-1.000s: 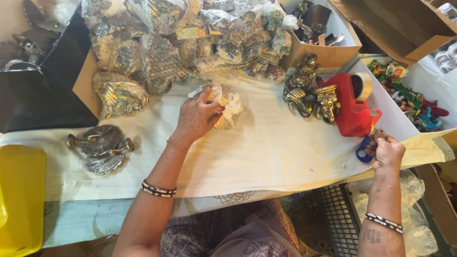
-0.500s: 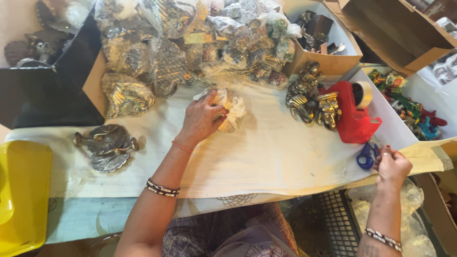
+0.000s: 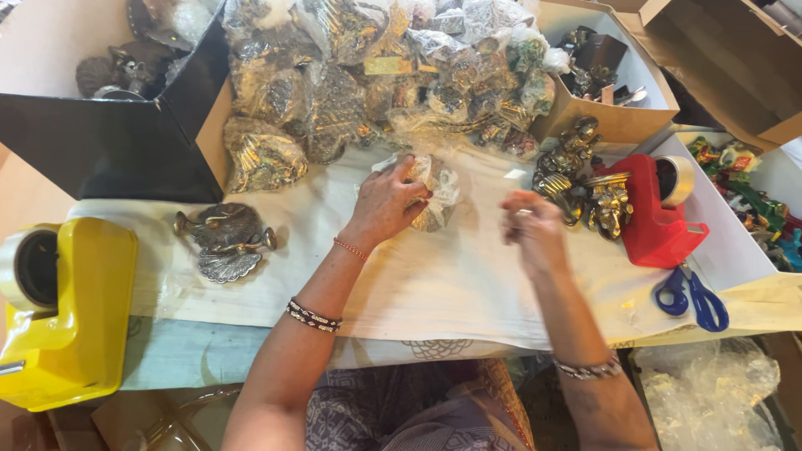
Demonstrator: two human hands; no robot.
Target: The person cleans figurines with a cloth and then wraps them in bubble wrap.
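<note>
Many wrapped metal figures (image 3: 376, 75) lie heaped at the far side of the pale cloth-covered table (image 3: 276, 267), the biggest mass we see, with a black box (image 3: 109, 142) to their left and a tan cardboard box (image 3: 614, 117) to their right. At the near left corner stands a yellow tape dispenser (image 3: 63, 317); across the table, a red tape dispenser (image 3: 656, 217) sits just beside a cluster of bare brass figures (image 3: 585, 188). A flat brass piece with a shell-like fan (image 3: 225, 242) lies alone on the cloth, well apart from the hands.

Our left hand (image 3: 386, 205) presses down on a small plastic-wrapped figure (image 3: 439, 192) in front of the heap, fingers spread and curled over it, keeping it against the cloth. Our right hand (image 3: 533, 232) hovers above the cloth, just right of that bundle, fingers drawn together (we cannot tell whether anything is pinched between them, since the hand is blurred). Blue-handled scissors (image 3: 689, 296) lie on the cloth near the right edge, untouched.
</note>
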